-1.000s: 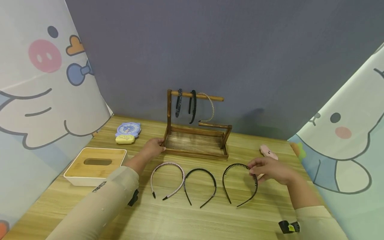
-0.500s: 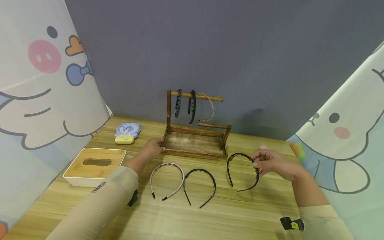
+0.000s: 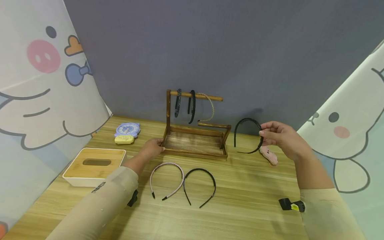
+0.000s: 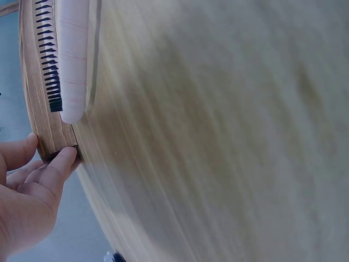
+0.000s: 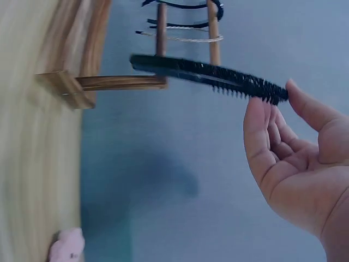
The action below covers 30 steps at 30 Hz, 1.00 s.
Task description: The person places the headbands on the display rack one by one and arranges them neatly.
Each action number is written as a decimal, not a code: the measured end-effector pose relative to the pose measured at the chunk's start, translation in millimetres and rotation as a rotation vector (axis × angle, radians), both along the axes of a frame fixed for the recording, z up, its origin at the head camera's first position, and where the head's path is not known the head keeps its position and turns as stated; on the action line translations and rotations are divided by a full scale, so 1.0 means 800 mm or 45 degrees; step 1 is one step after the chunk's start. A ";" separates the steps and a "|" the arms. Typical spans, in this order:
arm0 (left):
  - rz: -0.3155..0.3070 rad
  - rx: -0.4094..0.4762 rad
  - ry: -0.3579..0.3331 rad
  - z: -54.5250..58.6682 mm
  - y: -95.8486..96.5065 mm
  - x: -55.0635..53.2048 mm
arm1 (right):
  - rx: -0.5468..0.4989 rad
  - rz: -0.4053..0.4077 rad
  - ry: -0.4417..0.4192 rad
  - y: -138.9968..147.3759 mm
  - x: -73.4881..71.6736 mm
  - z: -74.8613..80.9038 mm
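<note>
A black toothed headband (image 3: 248,119) is held up in the air by my right hand (image 3: 280,138), which pinches one side of it between thumb and fingers. In the right wrist view the same headband (image 5: 207,73) stretches from the fingertips toward the wooden rack. My left hand (image 3: 151,149) grips the left end of the wooden headband rack (image 3: 195,154), thumb and fingers on either side of its corner. Three headbands, among them a dark one (image 3: 193,106) and a pale twisted one (image 3: 213,108), hang on the upper bar. A pink headband (image 3: 168,163) and a black headband (image 3: 199,169) lie in front.
At the left stands a tissue box (image 3: 120,155) with a wooden lid. Behind it are a blue clock-like item (image 3: 128,128) and a yellow case (image 3: 124,139). A pink plush-like item (image 3: 269,156) lies at the right. A grey wall panel (image 3: 192,43) closes off the back.
My right hand has lifted the black headband off the table and carried it up and back, to the right of the rack. The left hand stays on the rack.
</note>
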State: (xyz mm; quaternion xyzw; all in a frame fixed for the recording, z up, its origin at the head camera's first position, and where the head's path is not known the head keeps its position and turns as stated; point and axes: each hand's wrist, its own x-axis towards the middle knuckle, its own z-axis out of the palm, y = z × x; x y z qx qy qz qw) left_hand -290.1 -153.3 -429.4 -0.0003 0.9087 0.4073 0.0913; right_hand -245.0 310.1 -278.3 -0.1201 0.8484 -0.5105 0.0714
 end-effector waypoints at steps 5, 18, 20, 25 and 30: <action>-0.001 0.015 -0.008 -0.003 -0.001 -0.002 | -0.067 -0.129 0.083 -0.015 -0.016 0.020; 0.007 0.014 -0.012 -0.002 -0.001 -0.001 | -0.046 -0.247 0.236 -0.070 -0.079 0.037; 0.009 0.022 -0.024 -0.001 -0.001 -0.001 | -0.041 -0.244 0.230 -0.080 -0.088 0.038; 0.016 0.048 -0.041 0.001 0.000 0.000 | -0.038 -0.250 0.210 -0.106 -0.110 0.040; 0.011 0.052 -0.035 0.000 -0.001 -0.001 | -0.045 -0.265 0.181 -0.127 -0.128 0.033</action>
